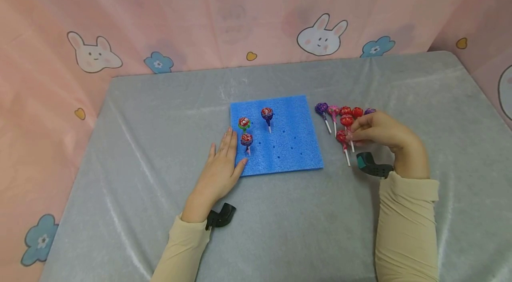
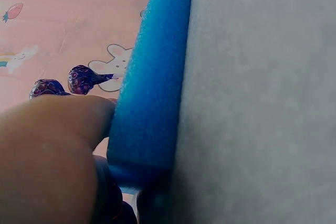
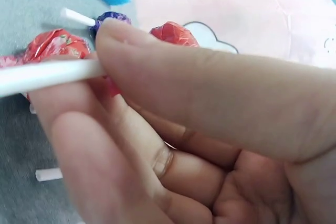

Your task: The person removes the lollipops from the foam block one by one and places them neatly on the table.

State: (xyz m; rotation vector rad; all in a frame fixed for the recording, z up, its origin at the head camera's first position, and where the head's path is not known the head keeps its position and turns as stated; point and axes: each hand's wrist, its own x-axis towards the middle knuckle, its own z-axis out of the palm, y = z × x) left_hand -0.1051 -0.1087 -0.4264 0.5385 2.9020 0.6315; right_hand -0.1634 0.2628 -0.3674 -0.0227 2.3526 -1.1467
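My right hand pinches a red-wrapped lollipop by its stick between thumb and fingers. Its white stick juts out past the fingertips in the right wrist view. Another red lollipop lies just beside that hand. A blue foam board lies in the middle of the table, dotted with small holes. Upright in it stand a green-and-red lollipop and two purple-and-red ones, one farther back and one nearer. Along the board's left edge rests my left hand, fingers straight.
Right of the board, a purple lollipop, a pink one and several others lie on the grey cloth, some partly behind my right hand. A pink printed curtain hangs behind the table.
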